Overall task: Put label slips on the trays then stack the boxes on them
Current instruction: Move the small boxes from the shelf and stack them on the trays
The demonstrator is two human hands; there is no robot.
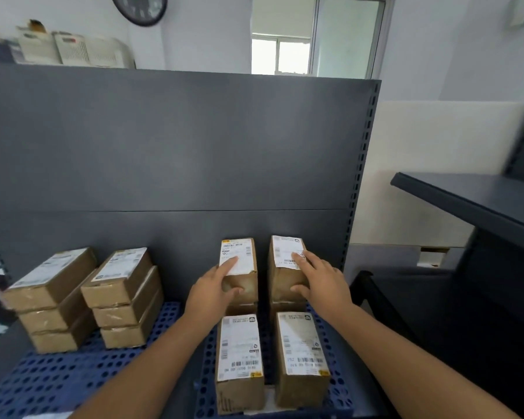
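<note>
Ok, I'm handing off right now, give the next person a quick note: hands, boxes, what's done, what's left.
Left hand grips the top box of the back-left stack on the right blue tray; right hand grips the top box of the back-right stack.
Two front boxes stand on that tray.
Left blue tray holds two three-high stacks.
Label slips: a white edge shows under the front boxes, unclear.
Left: seat both boxes, finish stacking.

Box stacks (85, 297) on left tray (58, 379), four right.
</note>
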